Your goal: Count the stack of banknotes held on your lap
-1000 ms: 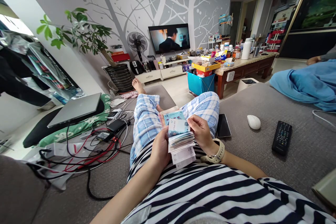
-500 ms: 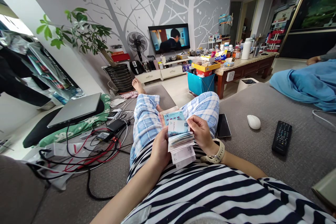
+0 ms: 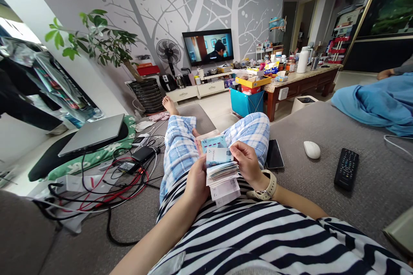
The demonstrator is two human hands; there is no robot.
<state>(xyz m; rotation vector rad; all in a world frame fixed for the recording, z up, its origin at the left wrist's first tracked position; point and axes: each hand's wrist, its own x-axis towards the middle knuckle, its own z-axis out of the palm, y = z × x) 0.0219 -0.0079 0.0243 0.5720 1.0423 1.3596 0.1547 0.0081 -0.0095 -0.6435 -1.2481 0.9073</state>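
A folded stack of banknotes [image 3: 222, 174] is held over my lap between both hands. My left hand [image 3: 197, 180] is closed around its left side. At the upper right edge, my right hand [image 3: 247, 161] pinches the notes, thumb on top; a watch is on that wrist. The upper face of the stack is pale blue and white, and pale note ends hang from the bottom. Just beyond, more notes [image 3: 213, 142], blue with a 10 and pinkish ones under it, lie between my legs. Fingers beneath the stack are hidden.
A phone [image 3: 275, 154], a white mouse [image 3: 312, 150] and a remote control [image 3: 346, 169] lie on the sofa to my right. Tangled cables [image 3: 109, 189] and a laptop [image 3: 93, 134] are at left. A cluttered table [image 3: 297, 79] stands ahead; a person sits at far right.
Both hands and the banknotes stay almost in place, with only a very slight shift of the stack. The picture on the television has changed.
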